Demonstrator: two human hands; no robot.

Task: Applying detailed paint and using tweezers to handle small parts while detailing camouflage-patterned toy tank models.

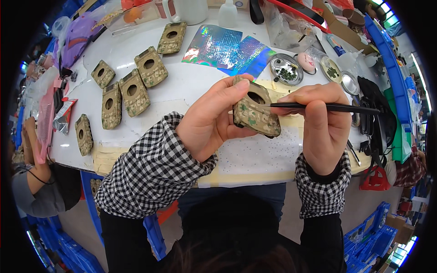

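Observation:
My left hand [202,120] grips a camouflage-painted toy tank hull [259,119] between thumb and fingers, tilted above the table. A round hole opens in the hull's top. In my right hand [324,125] are slim black tweezers [353,108], their tip touching or very near the hull's upper face beside the hole. Whether a small part sits at the tip is too small to tell. To the right of the hull, a round metal tin [273,68] contains small dark green pieces [287,74].
Several similar hulls [132,92] stand at the left of the white table [182,91]. Shiny holographic sheets [214,45] lie farther back. Another tin [331,69] with green bits sits right, near a lid [350,83]. A person [38,182] sits at far left.

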